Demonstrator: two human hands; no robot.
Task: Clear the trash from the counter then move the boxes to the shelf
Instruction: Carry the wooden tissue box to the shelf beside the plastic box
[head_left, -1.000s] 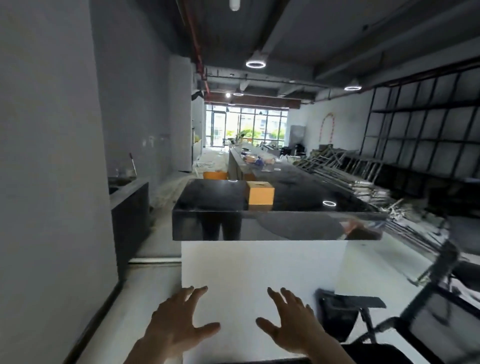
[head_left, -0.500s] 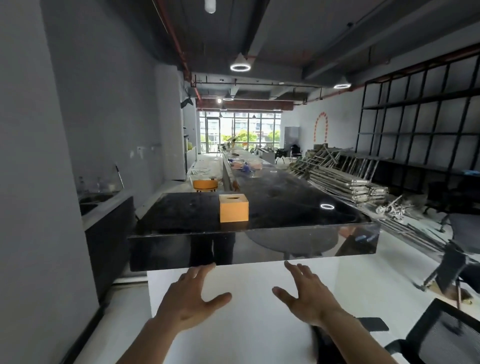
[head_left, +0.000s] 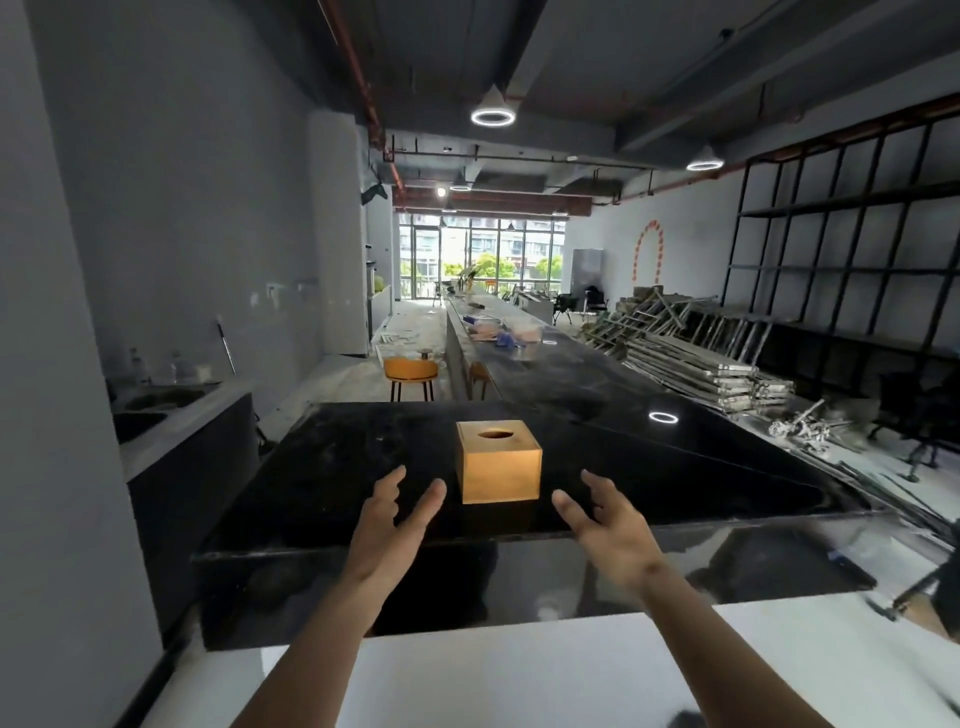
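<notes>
Poised over black tabletop (head_left: 322, 467): left hand (head_left: 389, 525) and right hand (head_left: 605, 519), open, empty, flanking wooden box (head_left: 498, 462). Likely rigid, light; best gripped by opposite side walls.

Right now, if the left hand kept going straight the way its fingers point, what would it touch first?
Probably nothing soon: the left hand points past the box's left side, over bare black counter. Depth is hard to judge.
</notes>
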